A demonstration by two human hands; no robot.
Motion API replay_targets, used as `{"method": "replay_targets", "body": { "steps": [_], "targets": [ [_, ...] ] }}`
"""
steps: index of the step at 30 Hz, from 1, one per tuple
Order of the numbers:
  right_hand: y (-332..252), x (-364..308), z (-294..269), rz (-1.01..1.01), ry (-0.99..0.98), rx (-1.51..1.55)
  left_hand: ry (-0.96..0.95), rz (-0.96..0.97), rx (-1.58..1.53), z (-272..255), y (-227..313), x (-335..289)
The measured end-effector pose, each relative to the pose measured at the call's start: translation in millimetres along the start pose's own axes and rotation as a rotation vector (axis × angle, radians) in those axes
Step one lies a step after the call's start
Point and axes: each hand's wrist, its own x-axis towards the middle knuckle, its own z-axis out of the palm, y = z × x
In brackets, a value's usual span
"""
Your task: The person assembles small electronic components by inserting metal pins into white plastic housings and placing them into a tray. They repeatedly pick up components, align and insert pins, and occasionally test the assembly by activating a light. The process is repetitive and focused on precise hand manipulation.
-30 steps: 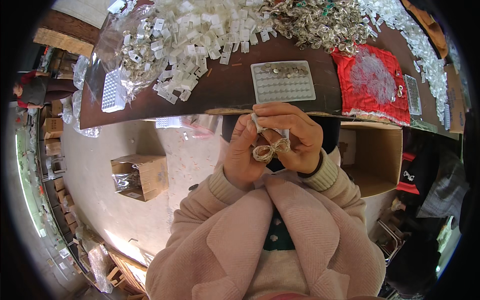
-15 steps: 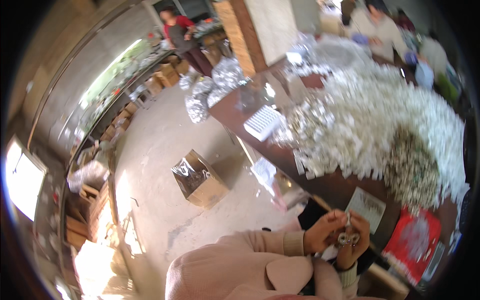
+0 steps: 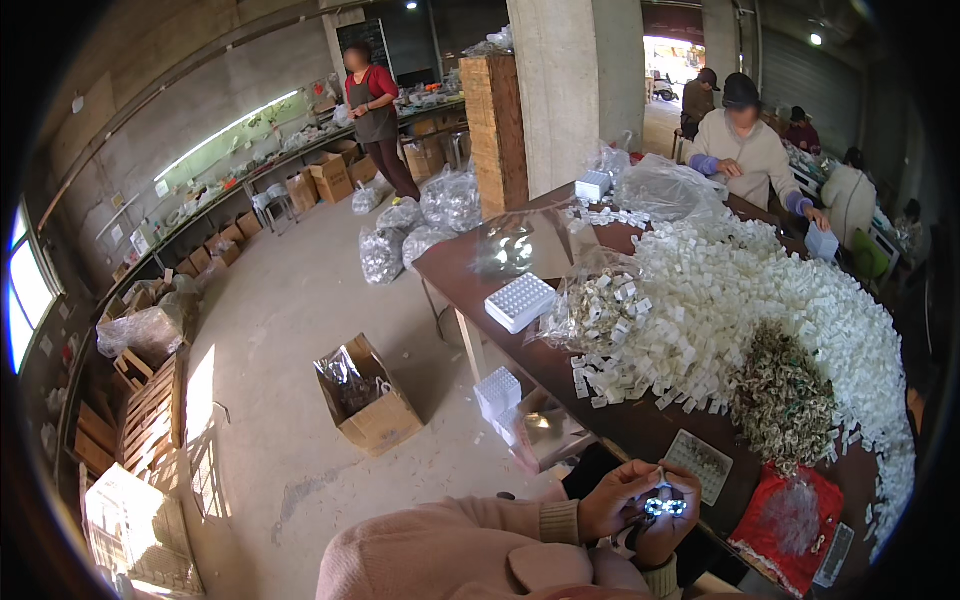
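Observation:
Close to my body, both hands are together around a small piece with two clusters of white lights (image 3: pixel 665 508), which are lit. My left hand (image 3: pixel 612 502) is closed, its thumb and fingertips pinching at the piece's upper end. My right hand (image 3: pixel 678 522) curls around the same piece from the other side, fingers closed on it. Its exact kind cannot be made out. Just beyond my hands, at the table edge, lies a shallow pale tray (image 3: pixel 700 466) with small dark parts in it.
A brown table (image 3: pixel 470 265) carries a large heap of small white pieces (image 3: pixel 720 290), a pile of greenish-brown parts (image 3: pixel 785 400), a red bag (image 3: pixel 790 525) and a white gridded tray (image 3: pixel 520 303). An open carton (image 3: pixel 385 420) stands on the floor. Other people are across the table and at the back.
The small piece's lights have come on; they were dark before. My hands stay together on it. The whole view has shifted and tilted, and is sharper.

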Motion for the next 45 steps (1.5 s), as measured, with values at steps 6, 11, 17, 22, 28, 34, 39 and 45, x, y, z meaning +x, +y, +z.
{"method": "replay_targets", "body": {
  "steps": [6,11,17,22,28,34,39,45],
  "targets": [
    [-0.6,-4.0,8.6,-0.114,-0.010,-0.032,-0.167,0.015,-0.049,-5.9,2.3,-10.4],
    [4.0,-5.4,9.9,-0.207,-0.045,-0.235,-0.196,0.018,-0.065,-16.2,6.4,-5.6],
    [3.3,-11.8,6.9,-0.217,-0.024,-0.173,-0.186,0.025,-0.003,-18.8,6.0,-10.1],
    [4.4,-13.8,2.9,-0.226,-0.028,-0.264,-0.146,0.051,0.038,-11.9,9.9,-13.4],
    [-38.2,43.0,-1.6,-0.312,0.047,-0.141,-0.194,0.142,0.370,79.7,40.4,2.6],
    [-119.5,138.9,-10.0,-0.515,0.136,-0.349,-0.616,0.359,0.158,203.3,81.0,36.0],
    [-97.8,88.7,-10.1,-0.722,0.004,-0.586,-0.444,0.271,0.265,153.0,75.5,2.0],
    [-1.5,-15.4,-21.8,-0.247,-0.068,-0.453,-0.136,0.112,0.352,32.1,35.4,-36.2]
  ]
}}
